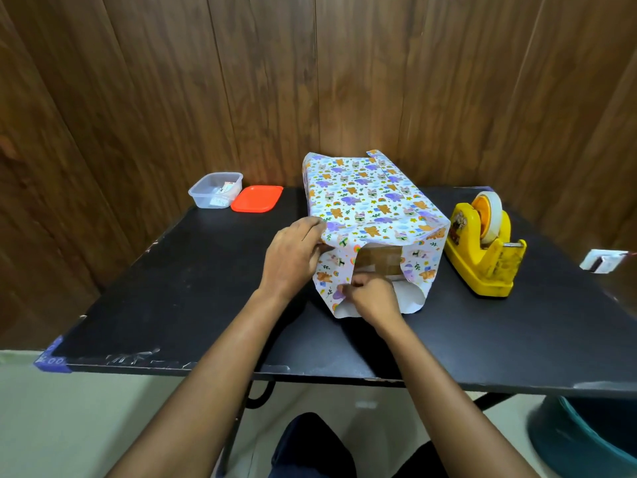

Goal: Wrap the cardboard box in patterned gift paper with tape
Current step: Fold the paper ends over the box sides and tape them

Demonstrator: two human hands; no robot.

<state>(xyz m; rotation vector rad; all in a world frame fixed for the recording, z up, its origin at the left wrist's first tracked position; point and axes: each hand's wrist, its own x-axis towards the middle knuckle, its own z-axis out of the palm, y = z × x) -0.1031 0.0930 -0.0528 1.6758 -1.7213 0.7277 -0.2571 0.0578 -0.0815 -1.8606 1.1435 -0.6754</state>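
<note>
The brown cardboard box [379,262] sits mid-frame on the black counter [172,288]. White gift paper with little animals [362,194] already covers its top and sides. The near end is open and brown card shows, so folding and taping are left. The left hand [293,257] grips the paper's top corner with curled fingers [310,224]. The right hand [370,296] pinches the lower flap tight. A yellow tape holder [482,257] stands at right.
</note>
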